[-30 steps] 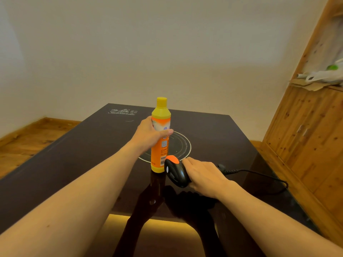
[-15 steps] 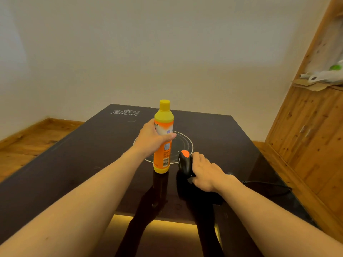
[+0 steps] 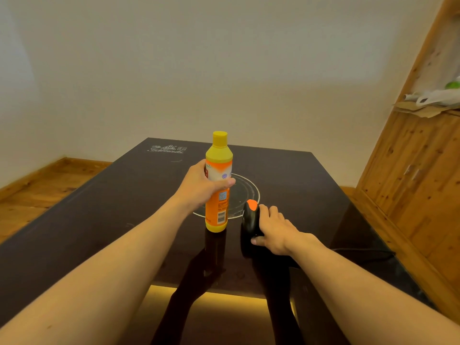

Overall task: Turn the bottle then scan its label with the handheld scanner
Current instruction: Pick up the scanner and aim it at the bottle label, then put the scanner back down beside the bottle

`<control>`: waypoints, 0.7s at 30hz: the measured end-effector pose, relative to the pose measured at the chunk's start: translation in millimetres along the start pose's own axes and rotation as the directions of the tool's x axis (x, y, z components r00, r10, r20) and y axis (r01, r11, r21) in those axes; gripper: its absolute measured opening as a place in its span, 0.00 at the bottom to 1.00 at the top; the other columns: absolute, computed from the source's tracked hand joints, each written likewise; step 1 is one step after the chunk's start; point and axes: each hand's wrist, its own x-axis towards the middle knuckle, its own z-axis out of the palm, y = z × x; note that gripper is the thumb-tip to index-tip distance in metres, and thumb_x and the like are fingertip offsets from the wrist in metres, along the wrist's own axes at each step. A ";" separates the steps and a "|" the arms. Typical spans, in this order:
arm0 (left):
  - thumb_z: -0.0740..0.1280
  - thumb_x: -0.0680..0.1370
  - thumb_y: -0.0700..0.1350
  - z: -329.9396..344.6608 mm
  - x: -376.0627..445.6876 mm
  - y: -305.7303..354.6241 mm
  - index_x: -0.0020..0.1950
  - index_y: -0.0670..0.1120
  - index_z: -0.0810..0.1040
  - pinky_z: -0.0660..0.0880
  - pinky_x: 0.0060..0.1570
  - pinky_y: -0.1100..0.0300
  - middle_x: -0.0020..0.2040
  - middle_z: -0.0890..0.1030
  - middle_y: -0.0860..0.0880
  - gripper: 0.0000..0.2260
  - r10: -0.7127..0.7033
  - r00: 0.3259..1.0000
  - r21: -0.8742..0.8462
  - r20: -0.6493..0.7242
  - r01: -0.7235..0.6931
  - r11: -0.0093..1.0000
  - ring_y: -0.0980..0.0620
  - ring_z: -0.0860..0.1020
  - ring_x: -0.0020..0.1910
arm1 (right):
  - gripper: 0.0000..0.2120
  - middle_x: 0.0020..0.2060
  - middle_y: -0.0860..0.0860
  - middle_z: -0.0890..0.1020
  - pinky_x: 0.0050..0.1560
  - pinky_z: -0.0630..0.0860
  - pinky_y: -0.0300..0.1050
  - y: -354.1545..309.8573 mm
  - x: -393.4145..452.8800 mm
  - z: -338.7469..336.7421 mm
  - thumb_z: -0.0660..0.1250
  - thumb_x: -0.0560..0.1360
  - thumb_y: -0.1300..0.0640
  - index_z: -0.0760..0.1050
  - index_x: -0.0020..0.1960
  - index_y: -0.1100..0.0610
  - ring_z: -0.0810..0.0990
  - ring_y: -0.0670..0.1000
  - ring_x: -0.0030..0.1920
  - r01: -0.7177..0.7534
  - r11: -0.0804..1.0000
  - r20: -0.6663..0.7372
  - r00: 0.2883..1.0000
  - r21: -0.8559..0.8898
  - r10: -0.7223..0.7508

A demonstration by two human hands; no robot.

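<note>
Head view. A yellow-capped bottle stood upright on the dark glossy tabletop, its base at the near edge of a white ring printed on the surface. The left hand was wrapped around the bottle's middle: the thumb lay across the front of the label, while the remaining fingers were hidden behind the bottle. A barcode and a small square code faced the camera on the orange lower label; the print was too small to read.

Just right of the bottle, and apart from it, the right hand was closed over a black handheld scanner with an orange top. Its fingers curled over the far side and the thumb pressed the near side; the scanner's handle and window were covered or turned away, so whether it rested on the table could not be told. A dark cable trailed right, barely distinguishable from the tabletop.

A white logo at the far corner was illegible. On the wooden cabinet at right, a white plastic bag was cut off by the frame edge.
</note>
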 end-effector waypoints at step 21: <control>0.76 0.63 0.54 -1.3 -13.2 -13.8 0.65 0.51 0.67 0.72 0.43 0.64 0.56 0.75 0.54 0.34 -0.148 0.985 -0.021 0.086 0.151 0.988 0.53 0.75 0.55 | 0.47 0.71 0.63 0.59 0.67 0.63 0.56 -3.7 -8.7 -7.1 0.69 0.73 0.47 0.40 0.74 0.64 0.60 0.63 0.69 0.000 0.999 0.072 0.997 -0.050 0.004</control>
